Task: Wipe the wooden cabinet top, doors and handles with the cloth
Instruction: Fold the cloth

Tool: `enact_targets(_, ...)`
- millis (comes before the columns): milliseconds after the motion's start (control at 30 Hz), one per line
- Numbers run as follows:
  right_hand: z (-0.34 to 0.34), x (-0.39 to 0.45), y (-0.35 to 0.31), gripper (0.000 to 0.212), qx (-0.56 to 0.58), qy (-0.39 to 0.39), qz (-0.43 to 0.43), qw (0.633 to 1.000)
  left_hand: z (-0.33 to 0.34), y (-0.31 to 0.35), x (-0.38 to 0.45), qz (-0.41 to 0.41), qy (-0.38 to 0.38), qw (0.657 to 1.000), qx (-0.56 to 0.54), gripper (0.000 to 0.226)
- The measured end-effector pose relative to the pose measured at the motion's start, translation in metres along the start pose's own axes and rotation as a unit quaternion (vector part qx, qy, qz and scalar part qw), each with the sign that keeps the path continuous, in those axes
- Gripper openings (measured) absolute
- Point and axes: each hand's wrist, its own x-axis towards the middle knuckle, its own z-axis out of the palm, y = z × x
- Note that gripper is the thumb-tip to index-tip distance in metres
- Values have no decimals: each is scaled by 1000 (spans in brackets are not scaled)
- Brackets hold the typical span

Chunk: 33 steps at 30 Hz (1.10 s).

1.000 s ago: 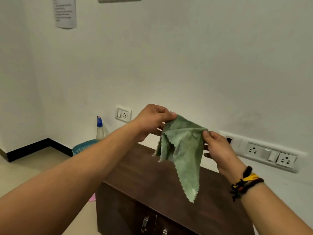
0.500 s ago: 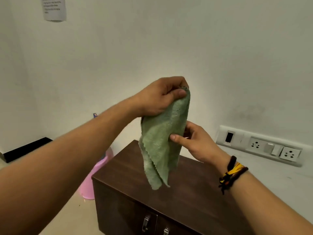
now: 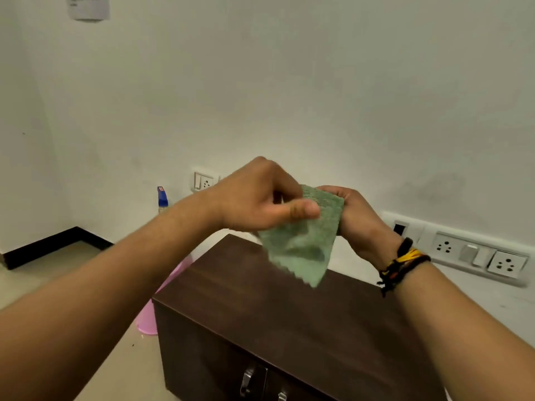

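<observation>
A green cloth (image 3: 301,244) with a zigzag edge hangs folded in the air above the back of the dark wooden cabinet top (image 3: 289,316). My left hand (image 3: 260,198) pinches its upper left part between thumb and fingers. My right hand (image 3: 359,218) holds the cloth's upper right edge from behind; its fingers are mostly hidden by the fabric. Two metal door handles (image 3: 249,377) show on the cabinet front at the bottom edge of the view. The cloth does not touch the cabinet.
A white wall stands close behind the cabinet, with a socket strip (image 3: 474,253) at the right and a single switch plate (image 3: 204,180) at the left. A blue-capped spray bottle (image 3: 162,198) and a pink tub (image 3: 162,299) sit on the floor left of the cabinet.
Both hands came down and together. The cloth, hanging long from my raised left hand before, is now folded shorter and held between both hands at the same height.
</observation>
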Motion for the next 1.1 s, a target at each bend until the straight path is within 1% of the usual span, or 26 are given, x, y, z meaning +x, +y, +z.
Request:
enact_targets(33, 3, 1, 0, 16, 4, -5, -5, 1000, 8, -16, -5, -59, 71, 996, -18, 66)
enact_targets(67, 5, 2, 0, 12, 9, -2, -15, 1000, 19, -31, -8, -102, 138, 985, -12, 58)
enact_targets(100, 6, 3, 1, 14, 21, 9, -18, 1000, 29, -44, -10, -127, 183, 975, 7, 49)
enact_targets(133, 6, 6, 1, 15, 27, 16, -23, 999, 39, -51, -10, -137, 202, 970, 17, 44)
enact_targets(167, 5, 8, 0, 17, 22, 20, -25, 999, 45, -55, -9, -138, 203, 969, 17, 47)
enact_targets(267, -4, 12, -1, 19, -29, 12, -30, 999, 48, -59, -1, -161, 136, 977, -28, 74)
enact_targets(300, -5, 12, -1, 20, -52, 13, -30, 998, 47, -60, 1, -171, 103, 979, -36, 73)
enact_targets(333, -5, 11, -2, 20, -78, 16, -37, 996, 45, -61, 4, -181, 69, 980, -53, 65)
enact_targets(400, -7, 11, -5, 20, -147, 35, -79, 985, 40, -63, 6, -202, 9, 973, -108, 42)
enact_targets(467, -12, 10, -6, 19, -203, 58, -117, 970, 35, -65, 4, -213, -37, 966, -141, 30)
enact_targets(567, -19, 10, -3, 19, -246, 66, -123, 959, 33, -58, 1, -194, -82, 969, -127, 23)
enact_targets(667, -17, 8, 4, 15, -303, 37, -90, 948, 35, -45, 6, -178, -99, 978, -50, 14)
enact_targets(700, -18, 7, 6, 15, -287, 29, -74, 955, 34, -44, 8, -176, -91, 980, -20, 13)
enact_targets(733, -23, 4, 9, 14, -221, 19, -54, 974, 31, -43, 10, -178, -80, 981, 2, 13)
enact_targets(767, -28, -2, 12, 10, -105, 2, -37, 994, 28, -42, 12, -183, -69, 981, 19, 13)
enact_targets(800, -32, -7, 16, 10, 28, -14, -22, 999, 25, -41, 14, -187, -64, 980, 34, 14)
enact_targets(833, -33, -12, 21, 23, 144, -34, -4, 989, 23, -38, 16, -186, -66, 979, 44, 16)
enact_targets(867, -32, -17, 28, 38, 222, -60, 11, 973, 21, -35, 19, -184, -78, 979, 45, 19)
enact_targets(900, -27, -22, 36, 54, 256, -87, 18, 963, 21, -32, 22, -177, -93, 979, 43, 21)
enact_targets(933, -21, -25, 43, 65, 251, -118, 12, 961, 21, -29, 25, -170, -104, 979, 42, 23)
enact_targets(967, -15, -29, 47, 69, 214, -140, -4, 967, 20, -28, 28, -161, -107, 980, 42, 22)
enact_targets(1000, -10, -30, 50, 65, 164, -146, -20, 975, 17, -27, 29, -155, -106, 981, 39, 21)
enact_targets(1033, -8, -29, 50, 56, 124, -131, -31, 983, 13, -29, 30, -153, -111, 982, 30, 17)
enact_targets(1067, -7, -28, 47, 48, 105, -97, -34, 989, 9, -30, 29, -156, -124, 980, 20, 14)
enact_targets(1100, -8, -26, 45, 41, 112, -55, -26, 992, 5, -32, 27, -165, -141, 976, 9, 10)
